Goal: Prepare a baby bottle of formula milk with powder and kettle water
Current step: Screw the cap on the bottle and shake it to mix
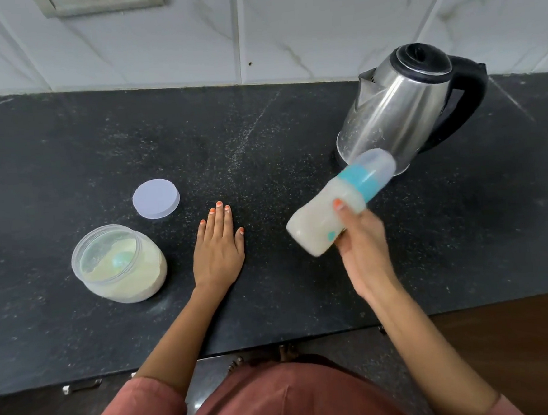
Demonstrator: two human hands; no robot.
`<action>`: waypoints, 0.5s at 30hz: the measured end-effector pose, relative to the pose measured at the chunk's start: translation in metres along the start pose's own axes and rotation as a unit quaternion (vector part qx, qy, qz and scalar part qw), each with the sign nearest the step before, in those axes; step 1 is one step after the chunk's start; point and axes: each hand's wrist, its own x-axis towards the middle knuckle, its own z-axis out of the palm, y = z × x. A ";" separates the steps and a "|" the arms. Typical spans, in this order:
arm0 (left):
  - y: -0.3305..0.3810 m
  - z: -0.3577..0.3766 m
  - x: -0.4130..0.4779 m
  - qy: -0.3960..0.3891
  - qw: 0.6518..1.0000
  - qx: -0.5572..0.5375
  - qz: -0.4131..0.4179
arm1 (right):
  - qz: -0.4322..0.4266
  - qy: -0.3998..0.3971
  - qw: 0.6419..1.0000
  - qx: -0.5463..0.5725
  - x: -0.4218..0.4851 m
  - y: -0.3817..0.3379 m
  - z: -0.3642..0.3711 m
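Observation:
My right hand [361, 249] grips a baby bottle [319, 218] full of milky liquid, tilted with its clear cap and teal collar pointing up and right toward the kettle. The bottle looks motion-blurred. A steel kettle [398, 108] with a black lid and handle stands at the back right of the counter. My left hand [217, 243] lies flat, palm down, on the black counter [260, 127], holding nothing. To its left an uncovered clear jar of formula powder [118, 267] holds a pale green scoop. The jar's white lid [156, 198] lies flat behind it.
A white marble-look tiled wall [254, 30] rises behind the counter, with a switch plate [99, 2] at the top left. The counter's front edge runs just above my reddish-brown garment [279, 401]. Wooden floor [517, 326] shows at the lower right.

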 end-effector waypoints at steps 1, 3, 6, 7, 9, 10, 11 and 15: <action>0.000 -0.001 0.000 0.001 1.000 -0.001 -0.001 | 0.019 -0.035 0.997 -0.071 -0.006 0.004 0.002; 0.000 -0.001 0.000 -0.005 1.000 -0.001 -0.002 | 0.045 -0.096 0.977 -0.187 -0.017 0.008 0.001; 0.001 -0.001 0.000 0.000 1.000 -0.006 -0.001 | 0.031 -0.054 0.994 -0.093 -0.008 -0.001 -0.001; 0.001 -0.001 0.000 0.002 1.000 -0.007 -0.001 | 0.018 -0.015 0.999 -0.021 -0.002 -0.004 -0.002; 0.000 0.000 0.000 0.001 1.000 -0.007 -0.001 | -0.006 0.035 0.998 0.044 0.004 -0.005 0.000; 0.000 0.000 -0.001 0.000 1.000 -0.006 -0.002 | -0.002 0.027 0.999 0.026 0.002 -0.003 0.001; 0.000 0.000 -0.001 -0.001 1.000 -0.005 -0.002 | 0.008 0.002 1.000 -0.025 -0.002 0.002 0.002; 0.001 -0.001 0.000 -0.002 1.000 -0.005 -0.003 | 0.033 -0.084 0.982 -0.165 -0.015 0.009 -0.001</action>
